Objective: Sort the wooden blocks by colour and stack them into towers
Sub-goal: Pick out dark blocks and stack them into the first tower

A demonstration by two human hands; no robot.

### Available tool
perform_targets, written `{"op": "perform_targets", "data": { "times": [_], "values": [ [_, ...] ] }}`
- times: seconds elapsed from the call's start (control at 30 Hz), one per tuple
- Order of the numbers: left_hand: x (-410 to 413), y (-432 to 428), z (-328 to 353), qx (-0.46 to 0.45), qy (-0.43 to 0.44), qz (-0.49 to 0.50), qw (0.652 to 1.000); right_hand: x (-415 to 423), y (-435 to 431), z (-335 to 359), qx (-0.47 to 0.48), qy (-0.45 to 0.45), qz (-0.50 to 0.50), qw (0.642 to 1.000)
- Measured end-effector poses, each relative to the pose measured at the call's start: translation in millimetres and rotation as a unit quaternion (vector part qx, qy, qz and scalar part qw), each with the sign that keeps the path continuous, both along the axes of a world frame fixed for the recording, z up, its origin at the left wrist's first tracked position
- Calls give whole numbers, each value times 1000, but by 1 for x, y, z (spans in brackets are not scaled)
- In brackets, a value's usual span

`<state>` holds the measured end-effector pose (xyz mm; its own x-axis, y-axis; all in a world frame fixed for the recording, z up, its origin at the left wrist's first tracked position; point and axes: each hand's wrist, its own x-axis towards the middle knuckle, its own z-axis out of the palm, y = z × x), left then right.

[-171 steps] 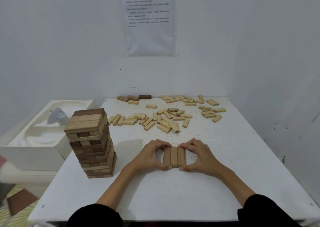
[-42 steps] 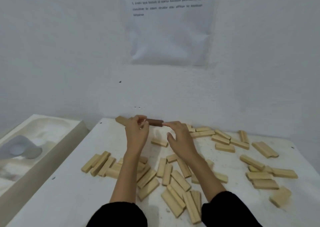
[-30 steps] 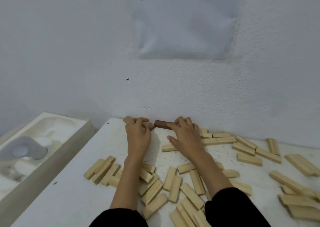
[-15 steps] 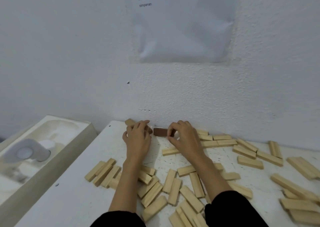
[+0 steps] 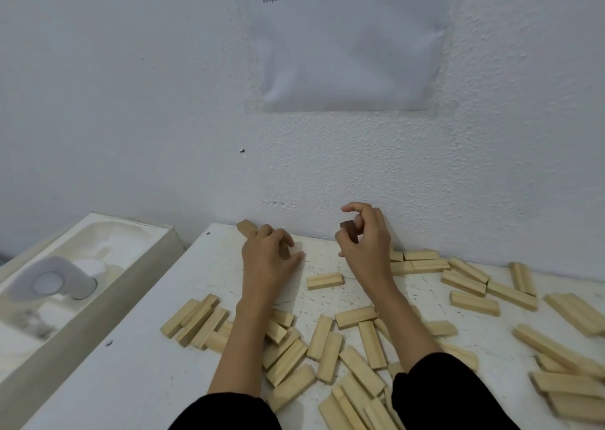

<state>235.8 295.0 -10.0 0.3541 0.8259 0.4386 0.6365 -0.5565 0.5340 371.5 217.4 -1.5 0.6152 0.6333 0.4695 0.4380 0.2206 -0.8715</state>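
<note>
Right hand [image 5: 366, 243] pinches dark brown block [image 5: 349, 229], raised off table [image 5: 157, 357] near wall. Left hand [image 5: 268, 261] curled round tan-brown block [image 5: 246, 227] on table.

A plain, sparsely kept room set up for a tabletop exercise; whether home or office cannot be told. A bare white rough-plastered wall [image 5: 131, 102] fills the upper frame. A printed instruction sheet [image 5: 353, 53] hangs on it at upper centre. Below, a scuffed, speckled white surface [image 5: 147, 380] butts against the wall, strewn with pale blocks [image 5: 324, 280]. At lower left sits a white moulded packing tray [image 5: 140, 233] holding a grey device [image 5: 49, 282].
</note>
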Motion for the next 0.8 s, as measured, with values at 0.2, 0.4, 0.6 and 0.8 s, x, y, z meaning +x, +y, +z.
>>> {"op": "perform_targets", "data": {
  "times": [0.2,0.4,0.6,0.8],
  "values": [
    [-2,0,0,-57,77,146,985,-2,0,-3,-63,-61,68,994],
    [-4,3,-4,-33,57,188,980,-1,2,-7,-73,-92,89,989],
    [-2,5,-5,-66,60,59,994,0,2,-8,-92,-115,91,985],
    [-8,2,5,37,98,81,991,0,1,-7,-103,-126,93,982]
  ]
}}
